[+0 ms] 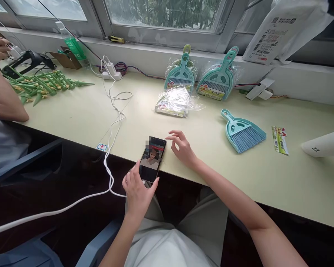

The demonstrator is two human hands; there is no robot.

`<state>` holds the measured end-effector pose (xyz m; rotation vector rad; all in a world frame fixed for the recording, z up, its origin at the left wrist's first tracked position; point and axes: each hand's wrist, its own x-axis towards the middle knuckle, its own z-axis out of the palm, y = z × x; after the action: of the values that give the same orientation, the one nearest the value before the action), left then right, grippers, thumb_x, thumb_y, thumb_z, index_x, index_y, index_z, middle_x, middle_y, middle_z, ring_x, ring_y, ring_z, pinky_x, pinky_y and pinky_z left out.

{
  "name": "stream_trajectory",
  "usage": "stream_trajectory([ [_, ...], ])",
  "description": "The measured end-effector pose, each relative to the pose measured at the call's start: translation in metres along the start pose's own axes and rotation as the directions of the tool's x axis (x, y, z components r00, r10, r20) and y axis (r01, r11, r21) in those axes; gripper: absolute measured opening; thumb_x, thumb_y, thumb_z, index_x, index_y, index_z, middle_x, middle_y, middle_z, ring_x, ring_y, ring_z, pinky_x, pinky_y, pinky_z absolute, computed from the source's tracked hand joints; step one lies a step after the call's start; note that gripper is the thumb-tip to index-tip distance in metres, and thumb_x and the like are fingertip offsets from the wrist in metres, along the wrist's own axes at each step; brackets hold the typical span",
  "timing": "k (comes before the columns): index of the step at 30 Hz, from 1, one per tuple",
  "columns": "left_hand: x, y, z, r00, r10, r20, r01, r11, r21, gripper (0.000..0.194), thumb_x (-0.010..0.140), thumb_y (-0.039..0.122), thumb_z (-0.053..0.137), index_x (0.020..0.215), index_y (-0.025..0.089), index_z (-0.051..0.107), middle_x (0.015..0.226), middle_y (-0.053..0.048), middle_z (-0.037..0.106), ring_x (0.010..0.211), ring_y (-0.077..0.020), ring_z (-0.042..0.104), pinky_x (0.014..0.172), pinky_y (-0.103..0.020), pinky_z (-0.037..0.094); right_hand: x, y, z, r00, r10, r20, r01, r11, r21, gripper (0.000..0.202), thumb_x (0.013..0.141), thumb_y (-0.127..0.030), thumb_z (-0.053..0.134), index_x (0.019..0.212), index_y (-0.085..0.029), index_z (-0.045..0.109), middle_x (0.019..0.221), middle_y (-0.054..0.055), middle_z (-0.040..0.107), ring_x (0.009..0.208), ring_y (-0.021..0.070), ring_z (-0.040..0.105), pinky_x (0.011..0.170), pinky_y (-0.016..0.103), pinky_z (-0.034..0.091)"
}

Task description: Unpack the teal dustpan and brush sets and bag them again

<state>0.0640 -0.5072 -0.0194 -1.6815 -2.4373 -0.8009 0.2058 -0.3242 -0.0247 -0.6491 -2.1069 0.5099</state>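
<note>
A smartphone with a lit screen leans at the table's front edge. My left hand grips its lower end, thumb on the right side and fingers on the left. Just right of the phone, my right hand hovers over or rests on the tabletop, fingers bent and apart, holding nothing. A white cable runs past the phone's left side toward my left hand. Farther right lies a teal dustpan with a brush, and beside it a printed card label.
Bagged dustpan sets and more bagged sets lean against the back wall. Clear plastic bags lie before them. A white bottle is at right. Green plastic pieces lie at left, near another person's arm. A power strip sits behind.
</note>
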Motion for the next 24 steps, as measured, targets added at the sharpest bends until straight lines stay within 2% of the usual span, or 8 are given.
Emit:
stream_trajectory([
  [5, -0.0005, -0.0007, 0.0019, 1.0, 0.0, -0.014, -0.001, 1.0, -0.019, 0.076, 0.08, 0.051, 0.06, 0.141, 0.014, 0.031, 0.126, -0.018, 0.056, 0.113, -0.0333, 0.053, 0.098, -0.052, 0.036, -0.0046, 0.0071, -0.0065, 1.0, 0.013, 0.018, -0.013, 1.0, -0.026, 0.043, 0.084, 0.001, 0.034, 0.111, -0.025, 0.056, 0.118, 0.009, 0.048, 0.1, 0.0183, 0.058, 0.086, 0.037, 0.052],
  [9, -0.0006, -0.001, 0.0023, 1.0, -0.014, -0.005, 0.014, 1.0, -0.011, 0.077, 0.079, 0.051, 0.061, 0.14, 0.015, 0.032, 0.126, -0.018, 0.057, 0.113, -0.0335, 0.053, 0.098, -0.052, 0.036, -0.0024, 0.0076, -0.0083, 0.995, 0.03, 0.1, -0.021, 0.996, -0.086, 0.05, 0.081, 0.004, 0.031, 0.107, -0.026, 0.061, 0.121, 0.008, 0.048, 0.102, 0.0177, 0.057, 0.08, 0.036, 0.053],
  [16, -0.0001, -0.0002, 0.002, 1.0, -0.016, -0.002, 0.016, 1.0, -0.004, 0.077, 0.078, 0.052, 0.062, 0.139, 0.015, 0.033, 0.128, -0.018, 0.055, 0.114, -0.0333, 0.053, 0.098, -0.051, 0.036, 0.0005, 0.0024, -0.0107, 0.983, 0.039, 0.181, 0.025, 0.941, -0.336, 0.045, 0.085, 0.003, 0.04, 0.098, -0.028, 0.07, 0.124, 0.006, 0.054, 0.103, 0.0207, 0.054, 0.087, 0.039, 0.042],
  [24, 0.001, 0.0019, -0.0001, 0.999, -0.03, 0.011, 0.03, 1.0, 0.002, 0.076, 0.079, 0.052, 0.061, 0.139, 0.015, 0.033, 0.127, -0.017, 0.056, 0.113, -0.0333, 0.052, 0.099, -0.05, 0.034, 0.0011, 0.0031, -0.0101, 0.976, 0.037, 0.215, 0.045, 0.929, -0.366, 0.048, 0.083, 0.005, 0.04, 0.105, -0.028, 0.068, 0.126, 0.007, 0.053, 0.103, 0.0203, 0.054, 0.086, 0.036, 0.036],
])
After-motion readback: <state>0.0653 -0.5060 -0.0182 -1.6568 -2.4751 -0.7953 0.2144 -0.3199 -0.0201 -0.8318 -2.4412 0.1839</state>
